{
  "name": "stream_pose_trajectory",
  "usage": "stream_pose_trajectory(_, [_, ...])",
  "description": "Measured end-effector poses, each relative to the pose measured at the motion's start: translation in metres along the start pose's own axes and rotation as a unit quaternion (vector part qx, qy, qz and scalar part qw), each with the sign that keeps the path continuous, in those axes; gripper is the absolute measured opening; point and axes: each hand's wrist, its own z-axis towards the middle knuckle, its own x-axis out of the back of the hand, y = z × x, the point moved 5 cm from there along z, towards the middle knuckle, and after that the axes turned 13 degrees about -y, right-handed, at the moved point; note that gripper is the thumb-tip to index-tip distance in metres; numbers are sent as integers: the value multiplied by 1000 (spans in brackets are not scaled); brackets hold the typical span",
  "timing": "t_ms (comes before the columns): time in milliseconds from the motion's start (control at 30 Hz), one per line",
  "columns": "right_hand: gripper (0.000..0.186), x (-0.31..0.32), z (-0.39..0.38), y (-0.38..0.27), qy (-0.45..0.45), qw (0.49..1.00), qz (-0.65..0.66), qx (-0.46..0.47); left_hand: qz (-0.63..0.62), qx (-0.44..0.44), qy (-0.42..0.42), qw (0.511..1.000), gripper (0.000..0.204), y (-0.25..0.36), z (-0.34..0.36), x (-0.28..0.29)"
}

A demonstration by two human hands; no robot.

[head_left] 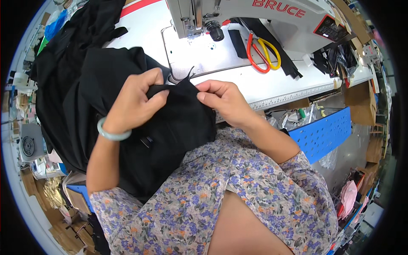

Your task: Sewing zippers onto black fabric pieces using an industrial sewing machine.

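Left hand (140, 100) clamps black cloth (182, 114), curled closed | right hand (225, 102) pinches its edge nearby, half curled | red-and-yellow scissors (249, 53) lie beyond right hand

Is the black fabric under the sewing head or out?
Out: the left hand and right hand hold the black fabric in front; metal plate shows bare below the sewing head.

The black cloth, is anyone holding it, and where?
Yes: the left hand and right hand pinch the black cloth by an edge, loose threads between them.
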Motion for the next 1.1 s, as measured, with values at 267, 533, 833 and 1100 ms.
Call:
stream_pose_trajectory(267, [20, -27, 3, 5, 4, 984, -173, 50, -124, -6, 111, 986, 21, -2, -19, -19])
stream_pose_trajectory(533, [21, -16, 6, 17, 3, 993, -121, -8, 33, -5, 113, 993, 27, 3, -18, -20])
stream_pose_trajectory(833, [20, -19, 8, 15, -4, 992, -129, 0, 122, -125, 199, 964, 15, 9, -19, -31])
stream_pose_trajectory(1100, [17, -18, 5, 15, 23, 988, -152, 27, 94, -43, 152, 983, 16, 9, -14, -26])
